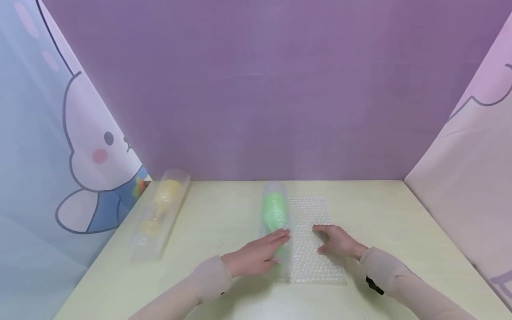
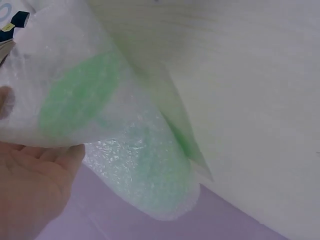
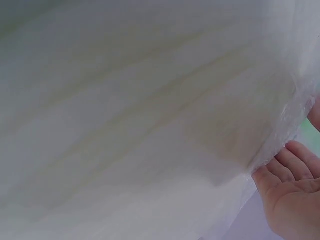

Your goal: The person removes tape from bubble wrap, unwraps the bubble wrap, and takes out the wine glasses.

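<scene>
A light green object (image 1: 274, 209) with a rounded upper part lies in the middle of the table, rolled in clear bubble wrap (image 1: 310, 266). The wrap's flat part extends to the right of it. My left hand (image 1: 258, 253) rests across the lower half of the roll, fingers straight and thumb apart. In the left wrist view, the green object (image 2: 82, 95) shows through the plastic beside the fingers. Over the flat sheet, my right hand (image 1: 338, 240) has its fingers extended toward the roll and its thumb spread. The right wrist view has its fingertips at the bubble wrap (image 3: 280, 137).
At the table's left side lies a yellow object (image 1: 162, 204) with two wide ends and a narrow middle, wrapped in bubble wrap. A purple panel (image 1: 256, 98) rises along the table's (image 1: 224, 213) back edge. Printed cloths hang on both sides.
</scene>
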### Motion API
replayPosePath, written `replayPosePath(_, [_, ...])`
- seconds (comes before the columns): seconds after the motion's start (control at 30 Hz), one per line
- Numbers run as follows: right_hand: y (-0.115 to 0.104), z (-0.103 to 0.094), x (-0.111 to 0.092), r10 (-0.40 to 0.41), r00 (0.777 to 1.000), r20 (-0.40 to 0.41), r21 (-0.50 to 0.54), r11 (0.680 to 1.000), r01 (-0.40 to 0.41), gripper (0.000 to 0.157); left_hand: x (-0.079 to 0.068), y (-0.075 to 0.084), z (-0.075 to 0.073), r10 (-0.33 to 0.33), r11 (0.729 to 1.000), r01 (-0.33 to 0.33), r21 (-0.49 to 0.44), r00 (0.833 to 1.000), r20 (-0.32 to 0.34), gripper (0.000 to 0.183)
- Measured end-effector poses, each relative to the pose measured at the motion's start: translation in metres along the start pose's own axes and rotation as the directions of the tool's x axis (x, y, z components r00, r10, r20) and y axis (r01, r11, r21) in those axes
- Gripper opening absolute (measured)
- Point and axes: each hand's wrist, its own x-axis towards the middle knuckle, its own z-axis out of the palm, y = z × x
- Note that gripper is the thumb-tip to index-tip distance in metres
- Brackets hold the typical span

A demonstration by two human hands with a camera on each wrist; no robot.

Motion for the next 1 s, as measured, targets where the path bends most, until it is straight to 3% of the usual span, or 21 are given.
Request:
replayPosePath(0.2, [0.000,0.003,-0.002,0.032,0.999,0.008,0.028,0.999,-0.033,0.072,-0.024,-0.009,-0.001,-0.011,0.999,0.007,-0.054,0.998,-0.070,0.059])
replayPosePath(0.5, [0.002,0.000,0.002,0.006,1.000,0.002,-0.016,1.000,-0.006,0.070,-0.051,-0.026,-0.001,-0.081,0.989,0.061,-0.137,0.986,-0.146,0.072])
replayPosePath(0.83, [-0.001,-0.001,0.003,0.003,1.000,0.017,-0.015,1.000,-0.002,0.069,-0.077,-0.040,0.000,-0.218,0.950,0.142,-0.278,0.939,-0.266,0.079])
replayPosePath(1.0, [-0.001,-0.002,0.002,0.006,1.000,0.014,-0.023,1.000,-0.005,0.070,-0.084,-0.044,-0.001,-0.257,0.920,0.140,-0.367,0.921,-0.293,0.080])
